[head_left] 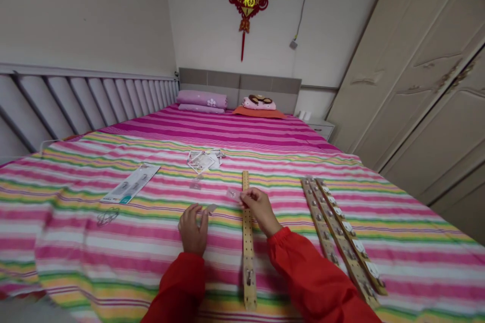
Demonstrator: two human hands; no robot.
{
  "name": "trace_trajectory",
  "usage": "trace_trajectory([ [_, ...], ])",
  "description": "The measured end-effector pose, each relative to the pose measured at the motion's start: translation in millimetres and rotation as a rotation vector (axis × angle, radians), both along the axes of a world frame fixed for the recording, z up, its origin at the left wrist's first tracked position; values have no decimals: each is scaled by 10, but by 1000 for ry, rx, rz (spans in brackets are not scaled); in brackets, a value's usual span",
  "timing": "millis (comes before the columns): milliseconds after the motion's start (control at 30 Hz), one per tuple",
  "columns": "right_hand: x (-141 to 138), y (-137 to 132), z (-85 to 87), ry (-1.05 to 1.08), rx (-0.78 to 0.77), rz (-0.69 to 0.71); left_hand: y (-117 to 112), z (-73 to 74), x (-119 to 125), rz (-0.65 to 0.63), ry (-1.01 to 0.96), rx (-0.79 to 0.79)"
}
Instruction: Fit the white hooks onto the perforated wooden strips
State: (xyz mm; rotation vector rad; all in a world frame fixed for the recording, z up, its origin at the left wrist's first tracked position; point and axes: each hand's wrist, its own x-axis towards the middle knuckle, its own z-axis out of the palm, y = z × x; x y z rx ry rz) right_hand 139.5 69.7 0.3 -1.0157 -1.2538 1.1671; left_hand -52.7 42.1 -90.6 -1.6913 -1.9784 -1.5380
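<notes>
Head view: a person in red sleeves works at a bed [113,242] spread with a striped sheet. A wooden strip [247,242] pierced with a row of holes lies lengthwise on the sheet between the two hands, and one metal hook [249,276] is seated near its close end.

The right hand [260,210] rests against the strip's upper half. Its grip is closed to a pinch on a clear packet [232,194] just left of the strip. The left hand [193,232] lies palm down on the sheet, fingertips at a clear tab [211,208]; whether that grip has hold of it cannot be told.

Two fitted strips [341,242] lie well apart to the right, a card pack [131,183] to the left, and opened wrappers [204,160] beyond.

Judgement: the step in hand appears to be readying a small part for this strip, which is mostly bare. The next move calls for freeing the part from its wrapping and lining it up squarely over a hole while the strip is kept from sliding on the soft sheet.
</notes>
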Motion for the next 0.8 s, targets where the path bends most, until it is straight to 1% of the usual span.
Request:
trace_trajectory([
  [67, 77, -195, -18, 17, 68, 0, -15, 0, 0, 25, -28, 43],
  [167, 227, -508, -49, -86, 228, -64, -64, 11, 10, 12, -33, 83],
  [200, 283, -612, -56, -155, 320, -118, -95, 23, 21, -15, -42, 93],
  [267, 392, -806, -68, -324, 528, -175, -189, 75, 70, -108, -104, 113],
  [333, 480, -970, -92, -419, 689, -215, -326, 178, 163, -251, -241, 89],
  [367, 510, -1038, -112, -445, 743, -231, -406, 248, 224, -330, -338, 38],
  [433, 535, -1148, -167, -466, 798, -255, -571, 416, 369, -512, -564, -211],
  [500, 516, -1233, -228, -478, 803, -263, -715, 585, 519, -680, -807, -425],
  [533, 495, -1270, -255, -484, 796, -263, -773, 656, 587, -744, -931, -487],
  [567, 469, -1305, -275, -489, 789, -265, -821, 711, 645, -776, -1036, -516],
  [633, 418, -1365, -294, -494, 782, -287, -886, 765, 725, -768, -1146, -535],
  [667, 400, -1391, -293, -496, 781, -308, -908, 764, 745, -742, -1150, -532],
  [733, 391, -1432, -276, -528, 793, -340, -938, 723, 751, -691, -1087, -519],
  [800, 419, -1458, -248, -620, 842, -334, -964, 661, 730, -671, -1004, -509],
])
